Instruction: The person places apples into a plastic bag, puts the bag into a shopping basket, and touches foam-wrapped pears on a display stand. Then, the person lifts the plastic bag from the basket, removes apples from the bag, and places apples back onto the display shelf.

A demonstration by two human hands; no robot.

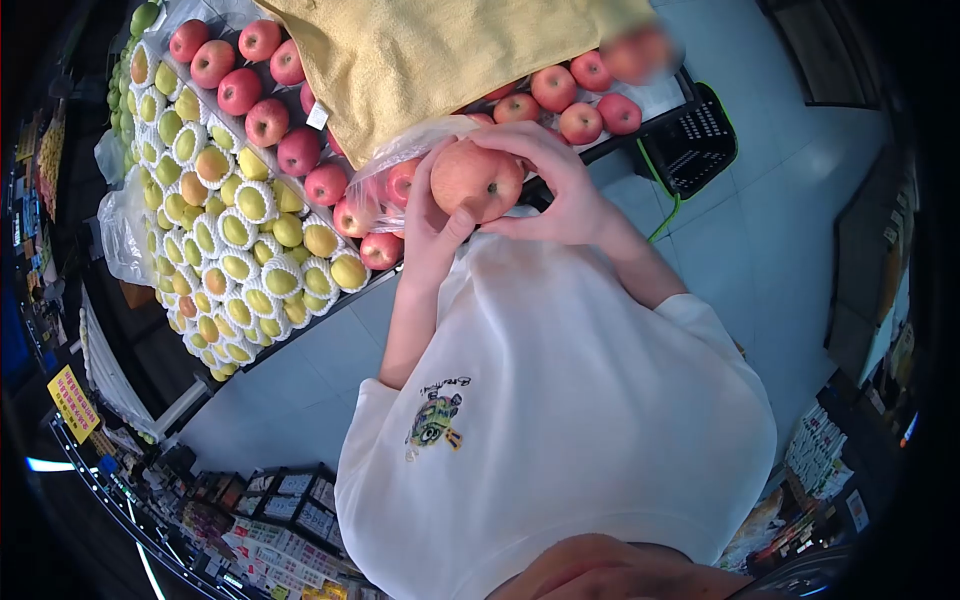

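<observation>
Both my hands are wrapped around a large pinkish-red apple (pixel 474 178), with its dark stem hollow showing. My left hand (pixel 436 218) curves along its left side, the thumb near its lower edge. On the other side my right hand (pixel 562 186) spreads its fingers over the top and right of the fruit. Just left of and behind my hands lies a clear plastic bag (pixel 375 192), with a red apple visible through it. It cannot be seen whether either hand also touches the bag.
Rows of red apples (pixel 240 92) and pears in white foam nets (pixel 235 232) fill the sloping display. A yellow towel (pixel 400 62) covers part of the apples. A black basket (pixel 704 145) with a green edge stands at the right, beside the tiled floor (pixel 765 220).
</observation>
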